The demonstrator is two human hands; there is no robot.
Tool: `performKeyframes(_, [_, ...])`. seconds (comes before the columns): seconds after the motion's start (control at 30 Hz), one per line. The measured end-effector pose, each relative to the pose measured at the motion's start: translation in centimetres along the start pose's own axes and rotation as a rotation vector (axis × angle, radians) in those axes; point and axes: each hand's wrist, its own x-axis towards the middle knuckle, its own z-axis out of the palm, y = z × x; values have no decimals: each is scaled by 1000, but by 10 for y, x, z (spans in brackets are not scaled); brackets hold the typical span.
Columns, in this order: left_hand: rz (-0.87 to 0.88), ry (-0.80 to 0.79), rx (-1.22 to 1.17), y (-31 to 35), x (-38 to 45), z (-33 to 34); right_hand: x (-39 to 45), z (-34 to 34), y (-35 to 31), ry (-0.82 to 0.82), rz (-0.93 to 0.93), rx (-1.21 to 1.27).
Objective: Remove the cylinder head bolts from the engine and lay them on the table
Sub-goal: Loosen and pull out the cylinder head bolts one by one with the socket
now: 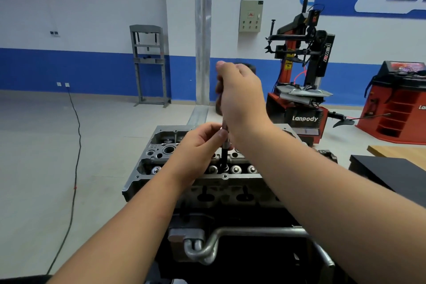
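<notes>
Cylinder head bolt (223, 159): one, dark shank, standing upright over a bore near the middle of the cylinder head (161, 157), its top joined to a long upright tool (222, 108). Right hand (242, 97): fingers curled round the tool's upper shaft. Left hand (200, 143): fingertips pinching the tool's lower end. Wooden table (396, 152): far right, well apart.

Two hands (200, 145), one engine (196, 182), one tool (224, 145)
</notes>
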Motion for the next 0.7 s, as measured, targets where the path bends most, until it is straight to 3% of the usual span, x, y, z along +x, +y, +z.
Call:
performKeyframes(0.1, [27,19,20,0,2,2,-7,9,5,106,-58,16])
performKeyframes(0.17, [30,21,-30,1,1,2,-4,9,5,91,-66,20])
performKeyframes(0.33, [-4,21,-14,0,-1,1,20,-9,-6,-380,159,118])
performKeyframes(0.43, [-32,-45,4,5,-3,0,27,-24,-5,-496,209,227])
performKeyframes(0.6, [-14,-41,-18,6,-2,0,20,-14,5,-349,139,215])
performKeyframes(0.7, [3,14,-59,4,-2,1,10,-14,22,-212,-87,12])
